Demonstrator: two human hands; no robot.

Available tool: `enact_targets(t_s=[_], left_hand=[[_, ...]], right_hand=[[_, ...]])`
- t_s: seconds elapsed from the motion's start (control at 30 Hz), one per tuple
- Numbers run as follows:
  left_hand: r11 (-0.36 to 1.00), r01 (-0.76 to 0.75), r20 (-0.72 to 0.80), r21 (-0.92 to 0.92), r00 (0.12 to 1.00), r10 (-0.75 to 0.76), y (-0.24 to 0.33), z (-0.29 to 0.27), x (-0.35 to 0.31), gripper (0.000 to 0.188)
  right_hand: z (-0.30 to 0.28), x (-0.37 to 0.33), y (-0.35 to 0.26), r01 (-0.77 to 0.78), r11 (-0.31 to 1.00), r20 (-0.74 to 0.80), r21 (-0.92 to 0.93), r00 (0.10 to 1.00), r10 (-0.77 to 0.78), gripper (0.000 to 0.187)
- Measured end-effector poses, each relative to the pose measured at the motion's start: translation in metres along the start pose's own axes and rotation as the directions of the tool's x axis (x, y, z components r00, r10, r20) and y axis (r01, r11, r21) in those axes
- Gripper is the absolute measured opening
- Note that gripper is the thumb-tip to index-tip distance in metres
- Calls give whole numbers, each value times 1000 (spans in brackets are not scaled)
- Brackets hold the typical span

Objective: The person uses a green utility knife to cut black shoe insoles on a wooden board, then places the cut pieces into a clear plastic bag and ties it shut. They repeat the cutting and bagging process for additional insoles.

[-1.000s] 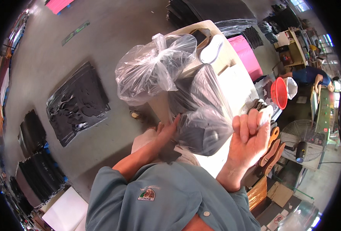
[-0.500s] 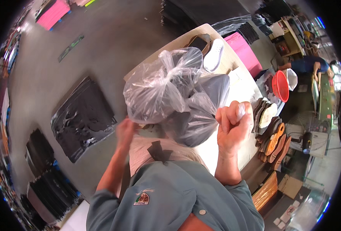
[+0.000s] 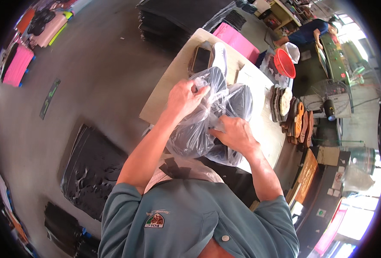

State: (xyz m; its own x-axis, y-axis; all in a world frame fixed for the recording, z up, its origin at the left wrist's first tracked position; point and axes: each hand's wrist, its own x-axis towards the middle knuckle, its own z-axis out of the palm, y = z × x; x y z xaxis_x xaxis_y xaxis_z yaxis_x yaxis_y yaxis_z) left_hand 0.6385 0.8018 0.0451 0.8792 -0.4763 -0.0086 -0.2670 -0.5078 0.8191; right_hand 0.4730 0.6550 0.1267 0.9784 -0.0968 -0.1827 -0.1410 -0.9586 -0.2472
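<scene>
A clear plastic bag (image 3: 189, 136) with dark contents lies on the pale tabletop (image 3: 169, 86) in front of me. My left hand (image 3: 185, 99) is closed on gathered film at the bag's far left part. Lower and to the right, my right hand (image 3: 237, 134) pinches a bunched piece of clear plastic near the middle. Between the hands the film is drawn together in tight creases. A second clear bag (image 3: 242, 102) with dark contents rests against the first, just beyond my right hand. What exactly is inside the bags cannot be made out.
Beyond the bags lie a white shoe sole (image 3: 219, 59) and a dark phone-like object (image 3: 201, 59). Shoe soles (image 3: 301, 119) line the right edge beside a red basin (image 3: 284, 63). Pink sheets (image 3: 235, 42) and black stacks (image 3: 95, 167) surround the table. A person (image 3: 306, 34) works far right.
My right hand has come down from a raised fist onto the bag's film. My left hand has moved from the near table edge up onto the bag. The whole view has shifted.
</scene>
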Motion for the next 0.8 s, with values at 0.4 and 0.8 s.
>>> enact_targets(t_s=[0.4, 0.8], left_hand=[[601, 124, -83, -790, 949, -304, -34, 18, 24, 24], [332, 25, -43, -943, 980, -194, 8, 2, -13, 26]], right_hand=[[31, -15, 30, 369, 929, -126, -41, 920, -371, 19], [25, -19, 35, 404, 908, -195, 112, 905, -379, 20]])
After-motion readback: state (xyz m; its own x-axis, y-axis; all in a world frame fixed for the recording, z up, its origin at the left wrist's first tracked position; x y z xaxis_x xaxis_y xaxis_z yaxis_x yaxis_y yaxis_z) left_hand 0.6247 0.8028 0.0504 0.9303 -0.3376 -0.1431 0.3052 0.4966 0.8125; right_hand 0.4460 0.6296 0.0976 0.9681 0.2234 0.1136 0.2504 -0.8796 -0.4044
